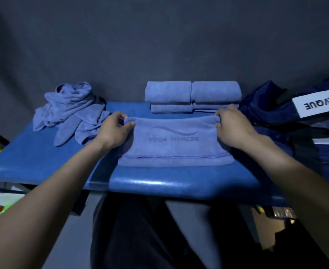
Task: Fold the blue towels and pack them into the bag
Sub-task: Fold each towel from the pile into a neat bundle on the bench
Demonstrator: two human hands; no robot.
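The towel [174, 144] in hand lies flat at the centre of the frame on the blue table [43, 158], already doubled, its printed face up and a lower layer showing as a strip along its near edge. The left hand [114, 131] pinches its far left corner between thumb and fingers; the right hand [230, 128] grips the far right corner the same way, fingers curled over the edge. The hands are well apart, one at each end of the far edge, and both arms reach in from the bottom of the frame.

Just beyond the towel, at upper centre, stands the stack [192, 97] of folded towels, two side by side and at least two layers deep, against the grey wall. In the upper left lies a heap [70, 113] of loose towels not yet folded. At the right edge sits the dark bag [288, 117], with a white label on it; whether its mouth is open cannot be told from here.

The step in hand looks to be the folding of this towel, about midway: one fold made, another needed to match the stack. The next move probably calls for lifting both corners together and bringing the far edge evenly toward the near one, keeping the sides square. Packing seems not to have begun, since the folded ones are on the table.
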